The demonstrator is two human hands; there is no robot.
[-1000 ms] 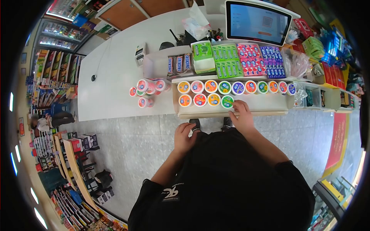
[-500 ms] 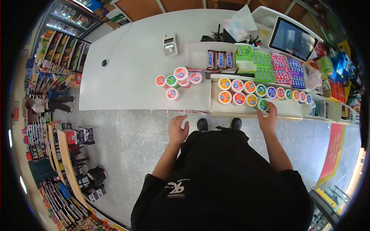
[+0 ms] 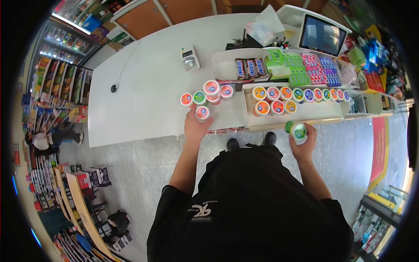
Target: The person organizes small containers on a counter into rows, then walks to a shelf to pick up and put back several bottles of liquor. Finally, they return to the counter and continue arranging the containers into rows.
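Note:
My right hand grips a small round tub with a green-and-white lid, tilted and held in the air in front of the counter edge. My left hand has its thumb and fingers around a pink-labelled tub at the counter's front edge. Just behind that one stand a green tub, a red-orange tub and several pink tubs, one of them stacked on top. To the right, two rows of similar tubs stand in a white tray.
Behind the tubs, a box holds Snickers bars, beside green, pink and purple packs. A card terminal and a touchscreen monitor stand on the white counter. Another person is at the far-left shelves.
My right hand has lifted the green tub out of the front row and toward me. My left hand has moved forward from below the counter edge onto the pink tub.

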